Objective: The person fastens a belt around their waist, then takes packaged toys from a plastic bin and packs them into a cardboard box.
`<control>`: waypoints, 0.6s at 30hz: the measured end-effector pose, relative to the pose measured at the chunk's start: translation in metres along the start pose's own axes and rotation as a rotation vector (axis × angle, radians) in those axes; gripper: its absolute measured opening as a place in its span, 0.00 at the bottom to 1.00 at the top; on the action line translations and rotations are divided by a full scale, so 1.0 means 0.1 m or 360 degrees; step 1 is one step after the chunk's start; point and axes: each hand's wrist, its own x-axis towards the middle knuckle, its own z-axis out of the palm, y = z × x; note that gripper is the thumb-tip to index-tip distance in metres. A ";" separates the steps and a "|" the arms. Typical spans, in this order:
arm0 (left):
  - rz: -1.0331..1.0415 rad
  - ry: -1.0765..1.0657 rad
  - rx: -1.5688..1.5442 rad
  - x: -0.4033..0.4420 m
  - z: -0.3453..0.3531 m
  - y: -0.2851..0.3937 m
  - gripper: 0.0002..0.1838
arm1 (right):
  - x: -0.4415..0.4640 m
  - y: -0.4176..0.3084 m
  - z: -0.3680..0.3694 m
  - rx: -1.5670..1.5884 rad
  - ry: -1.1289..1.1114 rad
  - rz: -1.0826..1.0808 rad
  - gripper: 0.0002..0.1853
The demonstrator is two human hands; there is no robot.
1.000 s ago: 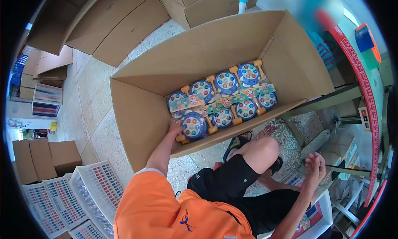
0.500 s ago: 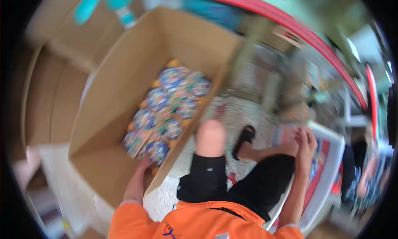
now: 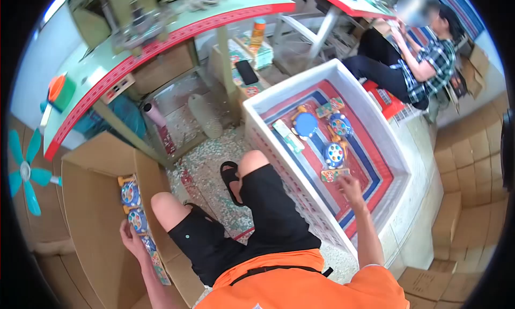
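My left hand (image 3: 133, 240) is inside a tall cardboard box (image 3: 96, 201), its fingers slightly bent and apart beside a row of packaged toys. Those are round blue toys (image 3: 137, 221) with coloured dots, orange parts and printed cards, standing along the box's right side. Over the white plastic crate (image 3: 386, 201), my right hand (image 3: 351, 191) has its fingers loosely apart, fingertips at the edge of a printed card (image 3: 333, 175). A blue toy with coloured dots (image 3: 333, 154) adjoins that card. A second dotted toy (image 3: 340, 125) and a plain blue-faced one (image 3: 305, 125) lie farther back.
A red-edged workbench (image 3: 177, 32) with a machine stands ahead. Beneath it are a pink bottle (image 3: 154, 115) and a phone (image 3: 247, 72) on stacked cards. A teal fan (image 3: 25, 171) is at left. Another person (image 3: 424, 67) sits at far right, near stacked cartons (image 3: 472, 164).
My view has swung right, bringing the crate into full sight. My right hand has gone from above my knee and the crate's edge to the toys inside. My left hand remains in the box.
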 end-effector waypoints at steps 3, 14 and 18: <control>0.0257 -0.0160 -0.0115 0.09 0.58 1.14 0.12 | -0.11 0.63 0.03 0.0085 -0.0383 0.0130 0.17; 0.0830 -0.1839 -0.0287 -0.88 3.40 3.39 0.18 | -0.16 1.07 0.18 0.0045 -0.0611 0.0217 0.16; 0.1072 -0.1979 -0.0061 -0.74 3.97 3.17 0.20 | -0.21 1.18 0.15 0.0121 -0.0547 0.0222 0.15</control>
